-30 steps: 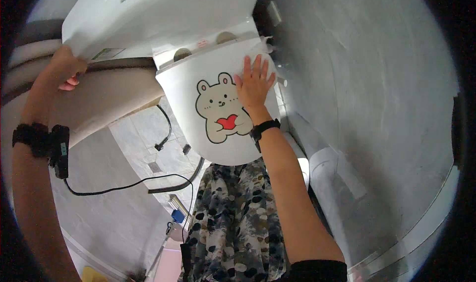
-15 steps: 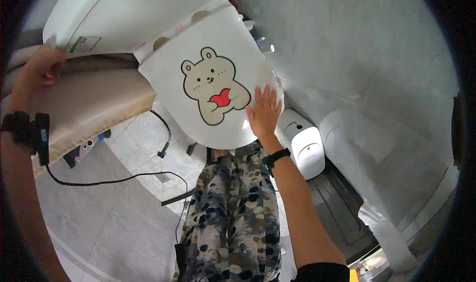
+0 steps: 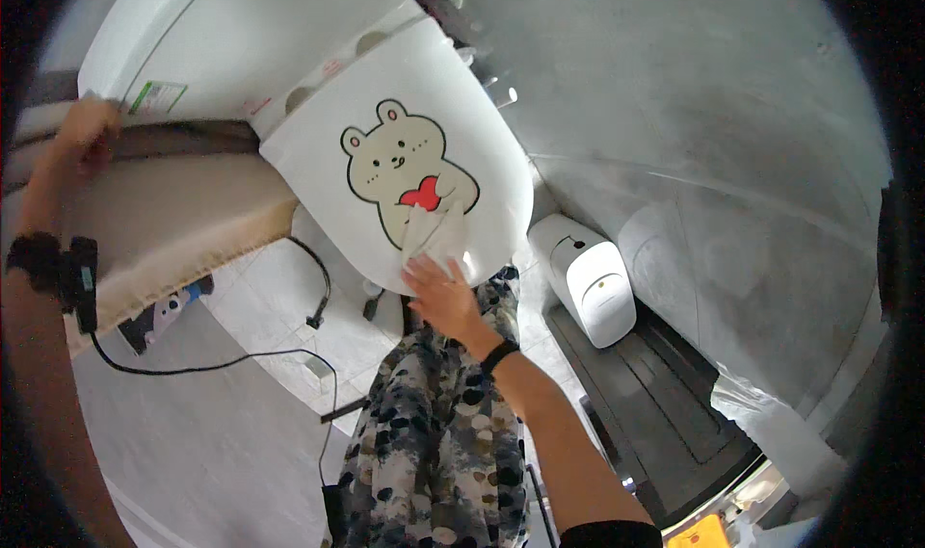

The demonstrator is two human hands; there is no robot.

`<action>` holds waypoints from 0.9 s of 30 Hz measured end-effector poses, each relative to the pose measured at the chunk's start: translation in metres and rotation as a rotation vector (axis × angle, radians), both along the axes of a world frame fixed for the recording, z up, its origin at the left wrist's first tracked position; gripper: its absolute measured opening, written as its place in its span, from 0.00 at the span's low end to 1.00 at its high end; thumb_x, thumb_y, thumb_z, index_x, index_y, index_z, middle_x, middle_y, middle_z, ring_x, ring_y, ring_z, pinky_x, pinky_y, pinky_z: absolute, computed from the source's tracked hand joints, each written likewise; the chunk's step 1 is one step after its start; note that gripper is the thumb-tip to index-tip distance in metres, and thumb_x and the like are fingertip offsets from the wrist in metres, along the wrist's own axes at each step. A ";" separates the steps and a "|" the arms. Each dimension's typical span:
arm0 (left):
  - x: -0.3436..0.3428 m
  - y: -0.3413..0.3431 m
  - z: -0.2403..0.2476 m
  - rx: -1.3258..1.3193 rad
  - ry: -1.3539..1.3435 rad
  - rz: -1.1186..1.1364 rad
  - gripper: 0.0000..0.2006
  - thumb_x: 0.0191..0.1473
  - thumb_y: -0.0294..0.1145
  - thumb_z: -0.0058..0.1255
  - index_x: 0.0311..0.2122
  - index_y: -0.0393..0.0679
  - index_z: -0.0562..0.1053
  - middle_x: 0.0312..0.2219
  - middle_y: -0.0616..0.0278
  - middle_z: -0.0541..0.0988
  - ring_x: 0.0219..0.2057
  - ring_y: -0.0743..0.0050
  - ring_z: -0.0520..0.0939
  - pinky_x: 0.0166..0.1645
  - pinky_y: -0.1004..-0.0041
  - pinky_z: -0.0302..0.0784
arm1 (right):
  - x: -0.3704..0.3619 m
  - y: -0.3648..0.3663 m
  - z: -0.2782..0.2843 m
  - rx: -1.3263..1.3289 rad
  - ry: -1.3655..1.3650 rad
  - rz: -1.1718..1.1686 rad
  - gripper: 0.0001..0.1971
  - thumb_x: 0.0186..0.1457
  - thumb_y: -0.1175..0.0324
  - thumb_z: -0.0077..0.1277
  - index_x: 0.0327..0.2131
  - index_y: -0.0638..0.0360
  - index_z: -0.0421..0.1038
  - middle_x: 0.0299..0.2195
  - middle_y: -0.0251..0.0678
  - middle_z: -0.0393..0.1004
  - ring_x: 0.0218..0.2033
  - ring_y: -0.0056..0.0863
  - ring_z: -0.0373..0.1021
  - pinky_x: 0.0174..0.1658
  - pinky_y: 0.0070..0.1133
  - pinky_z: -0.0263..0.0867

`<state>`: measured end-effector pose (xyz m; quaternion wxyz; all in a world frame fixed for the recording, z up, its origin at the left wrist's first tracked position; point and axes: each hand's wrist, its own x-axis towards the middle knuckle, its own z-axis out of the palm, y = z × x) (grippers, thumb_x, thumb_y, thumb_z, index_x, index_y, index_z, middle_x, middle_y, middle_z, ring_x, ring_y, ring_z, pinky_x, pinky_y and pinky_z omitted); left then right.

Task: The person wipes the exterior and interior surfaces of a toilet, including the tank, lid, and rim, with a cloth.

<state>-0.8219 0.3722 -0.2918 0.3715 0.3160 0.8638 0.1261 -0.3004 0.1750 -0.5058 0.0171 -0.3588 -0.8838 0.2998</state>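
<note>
A white toilet lid (image 3: 482, 148) lies closed, printed with a cartoon bear (image 3: 405, 158) holding a red heart. On its front part my right hand (image 3: 445, 302) presses a thin white wet wipe (image 3: 434, 233) under the fingertips, covering the bear's lower body. At the far left my left hand (image 3: 89, 134) is by the corner of the white toilet tank (image 3: 270, 42), above the beige padded fabric edge (image 3: 183, 196); its fingers are dim and partly hidden.
A white lidded bin (image 3: 599, 293) stands right of the toilet, beside a dark grey ribbed panel (image 3: 646, 394). A black cable (image 3: 222, 364) hangs from the device on my left wrist. Another black cable with a plug (image 3: 316, 317) dangles below the padded edge. A grey wall (image 3: 723, 86) borders the right.
My right hand has moved left and toward me, from the lid's right edge to its front. The white wipe now shows beyond its fingertips. My left hand stays by the tank corner.
</note>
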 end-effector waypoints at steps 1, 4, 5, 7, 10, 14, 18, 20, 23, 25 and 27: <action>-0.056 0.006 -0.006 -0.179 0.342 -0.456 0.06 0.33 0.30 0.45 0.13 0.45 0.62 0.06 0.67 0.58 0.04 0.80 0.59 0.06 0.74 0.52 | 0.004 0.011 0.003 -0.031 -0.082 -0.072 0.26 0.48 0.57 0.39 0.51 0.52 0.51 0.53 0.34 0.50 0.56 0.31 0.42 0.55 0.37 0.35; 0.015 0.014 -0.018 -0.177 0.275 -0.305 0.08 0.35 0.31 0.44 0.12 0.44 0.61 0.05 0.66 0.59 0.04 0.77 0.60 0.06 0.74 0.53 | 0.047 0.043 -0.003 0.002 -0.398 -0.321 0.23 0.48 0.58 0.39 0.47 0.58 0.57 0.50 0.41 0.54 0.56 0.37 0.42 0.54 0.40 0.35; 0.047 0.013 -0.013 -0.184 0.251 -0.225 0.09 0.36 0.32 0.43 0.12 0.43 0.61 0.05 0.65 0.59 0.04 0.76 0.60 0.06 0.73 0.53 | 0.058 0.053 -0.005 0.107 -0.470 -0.426 0.22 0.48 0.58 0.39 0.45 0.60 0.58 0.49 0.45 0.54 0.55 0.41 0.42 0.54 0.41 0.35; 0.067 0.012 0.001 -0.193 0.248 -0.133 0.10 0.37 0.33 0.43 0.11 0.43 0.61 0.04 0.64 0.59 0.03 0.74 0.60 0.06 0.73 0.53 | 0.057 0.077 -0.014 0.167 -0.308 -0.556 0.23 0.48 0.57 0.40 0.45 0.62 0.59 0.48 0.49 0.54 0.55 0.47 0.41 0.53 0.44 0.33; 0.055 0.003 0.027 -0.043 0.275 -0.304 0.10 0.36 0.32 0.42 0.10 0.41 0.61 0.05 0.62 0.61 0.04 0.72 0.62 0.06 0.73 0.54 | 0.016 0.112 -0.025 0.241 -0.197 -0.598 0.27 0.49 0.56 0.38 0.51 0.59 0.51 0.52 0.48 0.49 0.56 0.44 0.39 0.54 0.44 0.31; 0.072 0.015 0.007 -0.106 0.300 -0.298 0.08 0.32 0.29 0.42 0.10 0.41 0.62 0.05 0.57 0.63 0.04 0.70 0.65 0.06 0.71 0.55 | -0.003 0.175 -0.032 0.281 -0.169 -0.561 0.32 0.51 0.53 0.35 0.55 0.55 0.39 0.56 0.46 0.40 0.58 0.40 0.34 0.54 0.43 0.28; 0.084 0.007 0.023 -0.117 0.344 -0.221 0.05 0.28 0.26 0.42 0.10 0.39 0.61 0.05 0.55 0.61 0.04 0.66 0.63 0.07 0.67 0.56 | -0.067 0.230 -0.024 0.080 -0.092 -0.599 0.35 0.51 0.49 0.34 0.55 0.58 0.36 0.56 0.47 0.37 0.58 0.40 0.31 0.54 0.43 0.28; 0.100 0.010 0.026 -0.121 0.283 -0.222 0.05 0.27 0.26 0.41 0.11 0.38 0.61 0.05 0.54 0.60 0.05 0.65 0.63 0.07 0.67 0.56 | -0.086 0.249 -0.019 -0.052 -0.022 -0.706 0.36 0.51 0.48 0.33 0.55 0.62 0.34 0.56 0.50 0.35 0.58 0.41 0.30 0.54 0.43 0.27; 0.115 0.011 0.030 -0.156 0.292 -0.172 0.04 0.26 0.25 0.41 0.12 0.36 0.62 0.05 0.54 0.59 0.05 0.65 0.62 0.08 0.66 0.55 | -0.131 0.248 -0.019 -0.047 -0.051 -0.671 0.38 0.50 0.48 0.33 0.55 0.65 0.32 0.56 0.54 0.33 0.58 0.43 0.28 0.55 0.42 0.27; 0.122 0.010 0.033 -0.163 0.304 -0.118 0.05 0.27 0.26 0.41 0.14 0.36 0.62 0.07 0.52 0.61 0.05 0.64 0.62 0.09 0.66 0.56 | -0.159 0.226 -0.024 0.105 -0.014 -0.592 0.39 0.49 0.47 0.34 0.54 0.66 0.33 0.55 0.56 0.33 0.57 0.47 0.29 0.55 0.41 0.29; 0.120 0.009 0.033 -0.155 0.328 -0.122 0.05 0.26 0.27 0.41 0.14 0.37 0.62 0.08 0.51 0.61 0.06 0.63 0.62 0.10 0.66 0.56 | -0.181 0.199 -0.023 0.237 0.000 -0.460 0.40 0.48 0.48 0.38 0.54 0.67 0.36 0.55 0.55 0.35 0.57 0.48 0.32 0.55 0.40 0.32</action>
